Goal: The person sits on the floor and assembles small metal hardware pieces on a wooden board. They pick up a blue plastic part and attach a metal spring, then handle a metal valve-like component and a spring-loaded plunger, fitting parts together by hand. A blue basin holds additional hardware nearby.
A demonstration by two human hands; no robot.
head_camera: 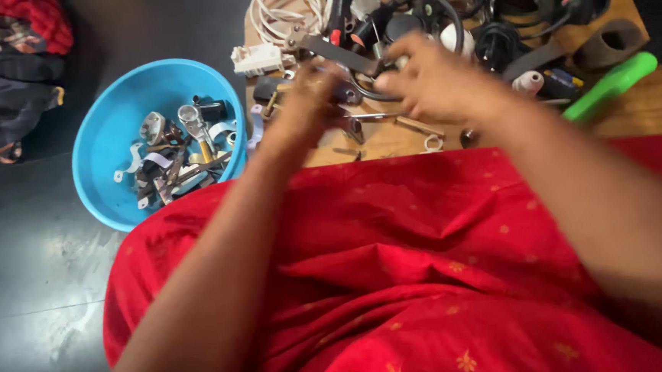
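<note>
Worktop [648, 109] carries mixed hardware; blue bowl [106, 138] of metal fittings sits left of it. Both hands meet above its near edge: right hand [435, 80] and left hand [307, 103] pinch a thin black cable [375, 95]. Judged light, limp; grip near its end.

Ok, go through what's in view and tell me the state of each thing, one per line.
left hand: blurred, over the board's left part, whether it holds anything cannot be told
right hand: blurred, fingers curled over the clutter, grip unclear
blue bowl: upright on the dark floor, partly filled with metal parts
wooden board: lying flat, crowded with cables and parts
white cable: coiled
green handle: lying on the board, untouched
red cloth: draped over the lap
</note>
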